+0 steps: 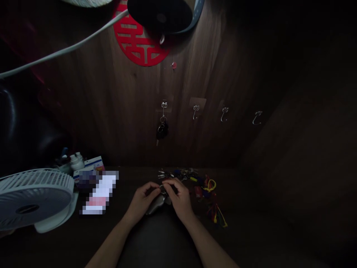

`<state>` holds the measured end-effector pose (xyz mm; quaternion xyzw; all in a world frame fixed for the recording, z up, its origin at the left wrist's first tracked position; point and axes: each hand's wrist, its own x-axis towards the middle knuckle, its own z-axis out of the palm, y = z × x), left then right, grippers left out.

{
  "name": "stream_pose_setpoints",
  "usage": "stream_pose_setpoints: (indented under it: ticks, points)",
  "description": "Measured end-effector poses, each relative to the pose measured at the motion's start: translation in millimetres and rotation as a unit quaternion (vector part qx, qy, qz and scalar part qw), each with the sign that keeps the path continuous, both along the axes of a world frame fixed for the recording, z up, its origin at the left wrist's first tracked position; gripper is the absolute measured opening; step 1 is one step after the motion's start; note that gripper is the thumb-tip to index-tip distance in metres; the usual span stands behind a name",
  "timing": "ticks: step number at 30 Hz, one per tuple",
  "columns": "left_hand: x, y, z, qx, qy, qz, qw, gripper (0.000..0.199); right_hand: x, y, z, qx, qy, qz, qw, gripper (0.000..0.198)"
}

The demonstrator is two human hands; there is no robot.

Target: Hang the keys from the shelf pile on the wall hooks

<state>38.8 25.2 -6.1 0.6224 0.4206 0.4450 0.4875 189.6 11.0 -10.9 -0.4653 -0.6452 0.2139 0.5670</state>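
My left hand (143, 200) and my right hand (180, 197) meet over the dark tabletop. Fingertips of both pinch a small metal key ring (161, 188) between them. Under it hangs a greyish, shiny flat piece (156, 204), partly hidden by my fingers; its kind is too dim to make out. Just beyond my hands lies a heap of keys (181, 173). To the right of my right hand are colourful cords (216, 216) in red, yellow and green, a yellow loop (210, 185) and a small red tag (198, 191).
A white fan (33, 201) stands at the left, near small white bottles (76, 161), a box (95, 163) and a blurred-out bright patch. Several metal hooks line the wooden wall; black keys (162, 130) hang from the leftmost. Above are a red paper cutout (134, 44) and a white cable (69, 48).
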Motion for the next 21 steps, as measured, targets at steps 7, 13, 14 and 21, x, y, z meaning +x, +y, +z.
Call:
stream_pose_setpoints:
  ticks: [7,13,14,21]
  points:
    - [-3,1,6.2,-0.008,-0.016,0.034,0.999,0.026,0,-1,3,-0.020,0.039,0.005,0.999,0.027]
    - [-8,5,31.1,0.026,-0.025,0.082,0.996,0.020,2,4,-6,0.000,-0.025,-0.006,1.000,0.023]
    - [-8,6,36.7,0.039,-0.020,0.084,0.996,0.019,1,4,-7,0.003,-0.032,-0.004,0.999,0.021]
    - [-10,25,67.8,0.089,-0.025,0.104,0.990,0.022,-5,-5,-6,-0.006,-0.125,0.023,0.992,0.018]
